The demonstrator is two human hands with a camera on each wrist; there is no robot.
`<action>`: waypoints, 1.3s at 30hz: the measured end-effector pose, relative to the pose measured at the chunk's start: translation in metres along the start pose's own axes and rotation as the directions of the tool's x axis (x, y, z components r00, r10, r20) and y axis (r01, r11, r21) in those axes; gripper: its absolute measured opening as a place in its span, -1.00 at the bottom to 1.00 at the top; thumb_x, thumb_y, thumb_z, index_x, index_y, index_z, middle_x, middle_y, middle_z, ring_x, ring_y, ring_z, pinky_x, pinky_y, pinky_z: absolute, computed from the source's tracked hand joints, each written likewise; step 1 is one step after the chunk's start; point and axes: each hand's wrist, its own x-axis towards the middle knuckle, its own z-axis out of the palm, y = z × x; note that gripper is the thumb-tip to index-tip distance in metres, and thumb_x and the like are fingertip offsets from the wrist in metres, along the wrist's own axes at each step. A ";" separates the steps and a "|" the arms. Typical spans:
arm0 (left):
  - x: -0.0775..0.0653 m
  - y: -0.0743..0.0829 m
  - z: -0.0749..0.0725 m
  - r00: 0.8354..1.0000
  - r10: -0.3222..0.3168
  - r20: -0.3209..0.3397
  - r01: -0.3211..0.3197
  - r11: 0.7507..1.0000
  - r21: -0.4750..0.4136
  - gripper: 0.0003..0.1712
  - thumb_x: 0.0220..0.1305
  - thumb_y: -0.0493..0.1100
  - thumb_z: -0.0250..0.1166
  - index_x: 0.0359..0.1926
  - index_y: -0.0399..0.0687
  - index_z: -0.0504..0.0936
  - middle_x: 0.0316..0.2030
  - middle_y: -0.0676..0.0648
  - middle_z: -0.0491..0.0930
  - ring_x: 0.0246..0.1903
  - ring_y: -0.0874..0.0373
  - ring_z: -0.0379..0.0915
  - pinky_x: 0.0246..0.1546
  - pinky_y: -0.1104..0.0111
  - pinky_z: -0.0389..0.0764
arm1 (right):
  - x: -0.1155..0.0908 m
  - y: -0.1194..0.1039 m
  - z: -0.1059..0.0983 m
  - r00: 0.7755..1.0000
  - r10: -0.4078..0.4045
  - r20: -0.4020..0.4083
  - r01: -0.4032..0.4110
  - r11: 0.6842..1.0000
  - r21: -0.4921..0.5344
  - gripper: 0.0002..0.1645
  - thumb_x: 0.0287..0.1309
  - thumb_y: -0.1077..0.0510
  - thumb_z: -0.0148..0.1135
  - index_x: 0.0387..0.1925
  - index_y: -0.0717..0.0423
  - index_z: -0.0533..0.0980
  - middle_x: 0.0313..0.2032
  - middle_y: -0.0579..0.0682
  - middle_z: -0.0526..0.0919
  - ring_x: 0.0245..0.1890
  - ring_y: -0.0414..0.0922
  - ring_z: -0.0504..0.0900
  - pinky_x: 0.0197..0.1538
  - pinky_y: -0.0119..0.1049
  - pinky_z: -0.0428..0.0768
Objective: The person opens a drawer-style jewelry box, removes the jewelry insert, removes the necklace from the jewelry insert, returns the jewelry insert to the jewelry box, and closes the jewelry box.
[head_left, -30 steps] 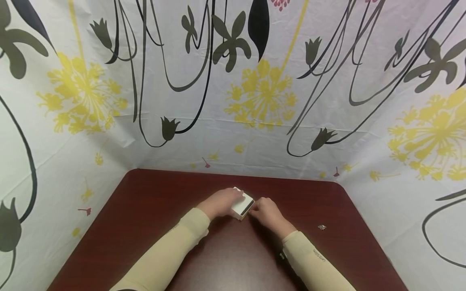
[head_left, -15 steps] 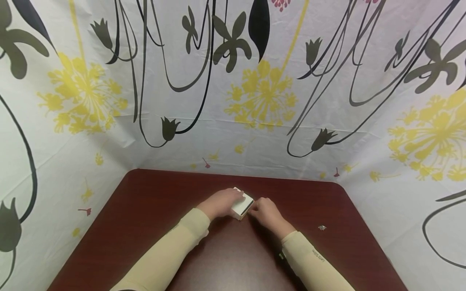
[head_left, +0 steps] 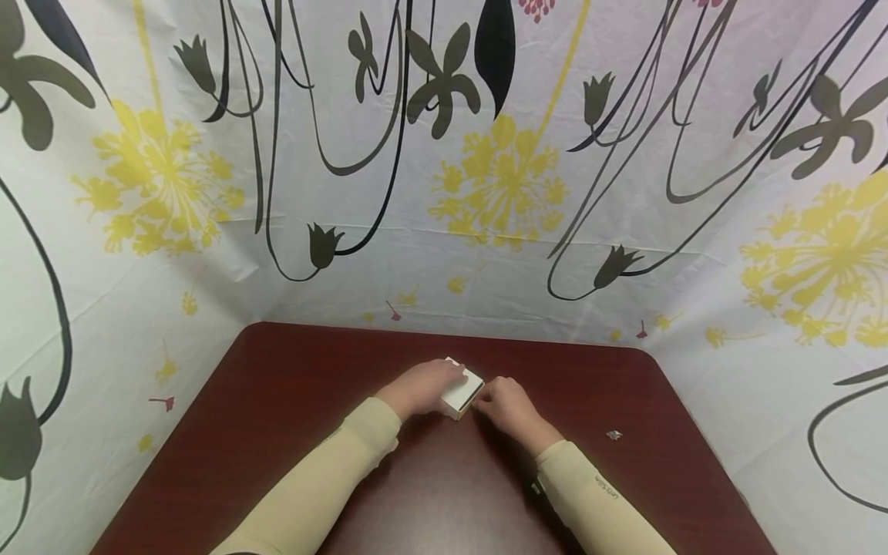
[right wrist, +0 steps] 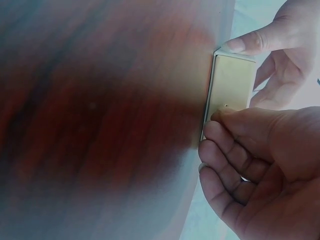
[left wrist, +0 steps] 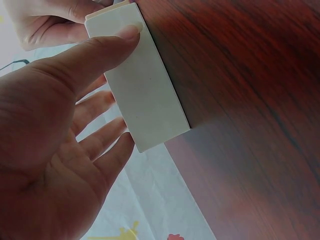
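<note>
A small white sliding box lies on the table, its tan drawer showing at the end that faces my right hand. My left hand holds the box, thumb flat on the white top and fingers along the far side. At the drawer's face, my right hand has its fingers curled, with thumb and forefinger pinched together at a small brownish bit. A tiny dark dot shows on the tan face just above the thumb tip. Only a thin dark gap shows at the drawer end.
The dark red wooden table has rounded far corners. A small silvery item lies to the right of my right forearm. A white floral cloth hangs around the table's back and sides.
The drawer has slid farther into the box, and the dark gap at its end has narrowed. Both hands stay nearly in place, the right following slightly.
</note>
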 end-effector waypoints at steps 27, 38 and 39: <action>0.001 -0.001 0.001 1.000 -0.005 0.008 0.005 1.000 0.012 -0.23 0.28 0.05 0.69 0.46 0.06 0.65 0.48 -0.07 0.57 0.49 -0.01 0.44 0.42 0.22 0.52 | 0.002 -0.003 0.001 1.000 0.020 0.002 -0.020 1.000 -0.010 -0.86 0.24 0.24 0.62 -0.44 0.01 0.83 -0.43 -0.10 0.82 -0.34 -0.08 0.79 -0.22 -0.08 0.75; 0.000 -0.001 0.000 1.000 0.000 0.004 0.000 1.000 0.010 -0.27 0.30 0.00 0.67 0.45 0.07 0.66 0.48 -0.06 0.57 0.49 0.00 0.44 0.42 0.22 0.52 | 0.003 -0.005 0.001 1.000 0.013 -0.015 -0.014 1.000 -0.005 -0.85 0.21 0.25 0.63 -0.45 0.01 0.83 -0.43 -0.10 0.82 -0.35 -0.08 0.78 -0.23 -0.09 0.75; 0.000 0.000 0.000 1.000 -0.002 0.005 0.002 1.000 0.007 -0.26 0.30 0.00 0.68 0.45 0.07 0.66 0.48 -0.06 0.56 0.49 0.00 0.44 0.42 0.22 0.52 | 0.003 -0.005 0.001 1.000 0.017 -0.015 -0.017 1.000 -0.003 -0.85 0.21 0.25 0.64 -0.45 0.00 0.83 -0.43 -0.11 0.82 -0.34 -0.07 0.79 -0.22 -0.08 0.75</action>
